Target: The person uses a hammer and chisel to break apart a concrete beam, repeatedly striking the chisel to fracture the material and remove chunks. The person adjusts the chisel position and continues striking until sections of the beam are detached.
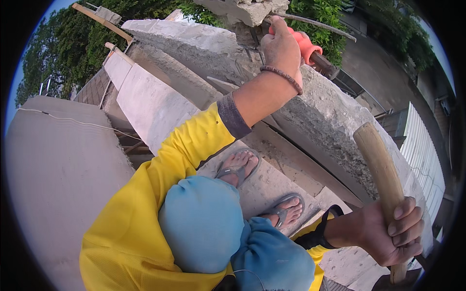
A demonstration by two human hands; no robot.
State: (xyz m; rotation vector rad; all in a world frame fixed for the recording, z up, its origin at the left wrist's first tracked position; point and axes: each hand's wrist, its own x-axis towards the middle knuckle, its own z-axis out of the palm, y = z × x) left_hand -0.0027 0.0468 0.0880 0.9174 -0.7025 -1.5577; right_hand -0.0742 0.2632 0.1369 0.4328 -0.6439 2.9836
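Note:
My left hand [282, 47] is wrapped around the orange hand guard [307, 45] of a steel chisel [326, 66]. The chisel's blunt end points down to the right; its tip is hidden behind my hand, near a broken concrete chunk [247, 9]. A thin steel rod [316, 24], like rebar, sticks out beside my thumb. At the lower right, my right hand [393, 231] grips a wooden handle [380, 160], like a hammer's. Its thicker end points up, away from my body. A dark shape at its lower end is too unclear to identify.
A rough, chipped concrete ledge [338, 105] curves before me. My sandalled feet stand on a dusty narrow slab [251, 203]. Left lies a grey plastered surface [65, 174] with a cable [80, 122] across it. Beyond the ledge, a drop shows corrugated roofing [424, 160] and ground below.

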